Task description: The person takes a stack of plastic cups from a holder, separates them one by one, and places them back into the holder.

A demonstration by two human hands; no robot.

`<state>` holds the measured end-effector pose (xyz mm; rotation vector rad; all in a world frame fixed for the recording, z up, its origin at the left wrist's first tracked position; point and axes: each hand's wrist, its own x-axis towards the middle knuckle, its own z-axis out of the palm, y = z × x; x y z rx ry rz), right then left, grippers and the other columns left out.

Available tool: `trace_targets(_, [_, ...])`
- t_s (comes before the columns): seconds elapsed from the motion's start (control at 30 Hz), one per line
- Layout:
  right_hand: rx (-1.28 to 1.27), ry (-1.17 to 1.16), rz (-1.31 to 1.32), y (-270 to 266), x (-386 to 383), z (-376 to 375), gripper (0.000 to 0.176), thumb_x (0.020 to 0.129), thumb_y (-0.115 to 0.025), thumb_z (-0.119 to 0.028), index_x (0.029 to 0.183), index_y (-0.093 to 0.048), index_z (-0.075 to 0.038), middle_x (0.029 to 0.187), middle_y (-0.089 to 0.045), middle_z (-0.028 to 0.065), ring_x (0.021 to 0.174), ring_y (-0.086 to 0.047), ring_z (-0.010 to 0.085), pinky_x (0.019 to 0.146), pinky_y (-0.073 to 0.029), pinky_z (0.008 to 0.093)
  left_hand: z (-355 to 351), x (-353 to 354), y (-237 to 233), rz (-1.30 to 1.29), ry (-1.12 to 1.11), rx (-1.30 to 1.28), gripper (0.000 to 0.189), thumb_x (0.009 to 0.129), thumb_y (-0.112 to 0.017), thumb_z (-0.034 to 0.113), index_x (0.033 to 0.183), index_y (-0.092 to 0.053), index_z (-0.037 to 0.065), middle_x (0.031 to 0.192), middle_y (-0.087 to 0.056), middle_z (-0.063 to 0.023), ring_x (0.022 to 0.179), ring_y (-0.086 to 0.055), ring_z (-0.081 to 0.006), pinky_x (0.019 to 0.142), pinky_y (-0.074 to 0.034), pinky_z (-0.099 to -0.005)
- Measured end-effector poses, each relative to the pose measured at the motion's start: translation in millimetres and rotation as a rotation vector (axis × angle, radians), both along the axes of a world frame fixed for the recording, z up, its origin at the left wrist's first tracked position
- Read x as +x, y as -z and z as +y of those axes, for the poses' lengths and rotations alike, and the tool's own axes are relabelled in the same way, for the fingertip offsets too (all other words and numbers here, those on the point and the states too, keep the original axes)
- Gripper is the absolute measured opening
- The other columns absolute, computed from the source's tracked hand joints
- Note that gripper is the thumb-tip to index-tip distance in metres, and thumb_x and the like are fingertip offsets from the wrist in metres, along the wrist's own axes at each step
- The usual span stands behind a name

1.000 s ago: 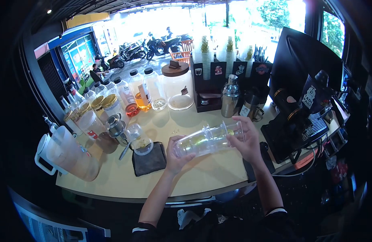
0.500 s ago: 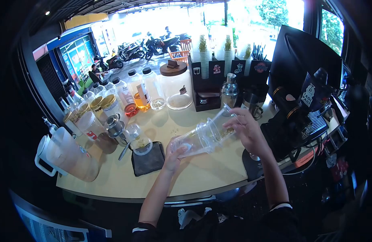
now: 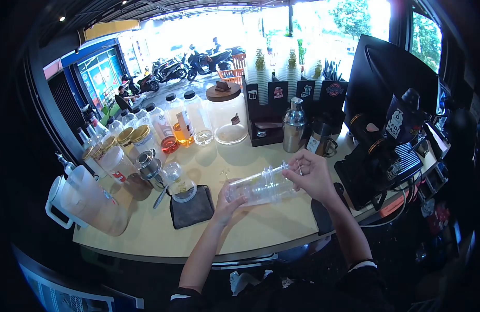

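A short stack of clear plastic cups [image 3: 255,186] lies sideways in the air over the front of the counter, rims toward the right. My left hand [image 3: 228,206] is wrapped round its base end. At the rim end, my right hand [image 3: 313,177] has its thumb and fingers pinched together on the edge of the cups. Left of the stack, a black cloth [image 3: 192,210] lies on the counter, with a clear plastic cup [image 3: 182,190] tilted at its upper edge. A steel shaker [image 3: 293,127] and a metal pitcher [image 3: 319,139] stand beyond my right hand.
Pitchers [image 3: 92,203], jars and bottles [image 3: 199,122] line the left of the counter [image 3: 162,242]. A large wooden-lidded jar [image 3: 229,117] stands at the back, beside a black organizer [image 3: 266,117] of stacked cups. Black equipment [image 3: 372,161] occupies the right side.
My right hand has come down and closed its fingers at the rim end. The cup that stuck out on the right now sits farther into the stack, which looks shorter and more level.
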<state>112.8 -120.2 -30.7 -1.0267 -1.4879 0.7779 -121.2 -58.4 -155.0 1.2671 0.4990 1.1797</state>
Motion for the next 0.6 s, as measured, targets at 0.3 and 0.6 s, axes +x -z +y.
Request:
trace_targets(0.3, [0.009, -0.077, 0.004, -10, 3, -2, 0.027, 0.088, -0.055, 0.000, 0.115, -0.048, -0.002, 0.084, -0.062, 0.0067, 0.075, -0.060, 0.0093, 0.067, -0.047, 0.0225, 6, -9, 1, -0.108, 0.155, -0.247, 0.057, 0.082, -0.062, 0.023, 0.130, -0.039, 0.004, 0.125, -0.051, -0.0148, 0.113, -0.054, -0.0256, 0.088, -0.051, -0.0413])
trace_targets(0.6, [0.258, -0.044, -0.380, -9, 17, 0, 0.034, 0.082, -0.053, 0.009, 0.113, -0.053, -0.004, 0.096, -0.066, 0.0087, 0.093, -0.060, 0.0271, 0.088, -0.043, 0.0354, 4, -8, -5, -0.244, 0.169, -0.512, 0.058, 0.088, -0.052, 0.035, 0.135, -0.035, 0.004, 0.128, -0.049, -0.0199, 0.106, -0.058, -0.0324, 0.076, -0.059, -0.0402])
